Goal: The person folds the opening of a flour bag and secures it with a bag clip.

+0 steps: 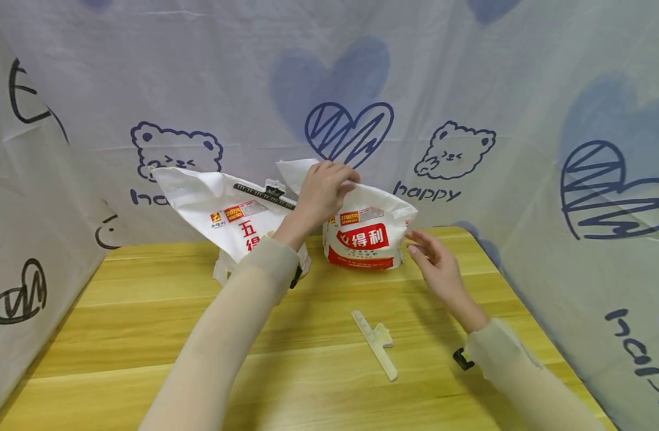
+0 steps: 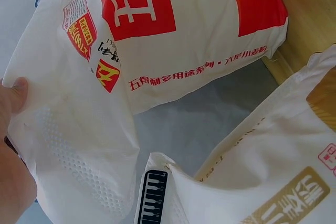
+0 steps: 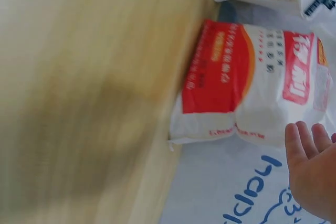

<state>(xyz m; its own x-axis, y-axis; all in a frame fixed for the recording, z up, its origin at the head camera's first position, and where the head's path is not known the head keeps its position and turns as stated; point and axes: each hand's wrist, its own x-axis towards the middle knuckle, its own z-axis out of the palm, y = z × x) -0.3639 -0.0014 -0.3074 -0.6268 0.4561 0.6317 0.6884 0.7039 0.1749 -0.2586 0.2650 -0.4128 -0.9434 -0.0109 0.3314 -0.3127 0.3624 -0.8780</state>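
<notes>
A white flour bag [image 1: 361, 251] with red printing stands toward the back of the table, right of centre. My left hand [image 1: 326, 188] grips its top edge; in the left wrist view the thumb presses on the white plastic of this bag [image 2: 157, 56]. Beside the bag's right side is my right hand [image 1: 439, 269], fingers extended and fingertips right at its edge. The right wrist view has those fingers [image 3: 298, 142] over the bag's side. Left of it stands a second flour bag [image 1: 200, 194], its top closed by a black sealing clip [image 1: 261, 194].
A white sealing clip [image 1: 374, 347] lies on the wooden table [image 1: 162, 335], in front of the right bag. A patterned cloth [image 1: 243, 66] hangs behind and on both sides. My left forearm overlaps the lower part of the left bag in the head view.
</notes>
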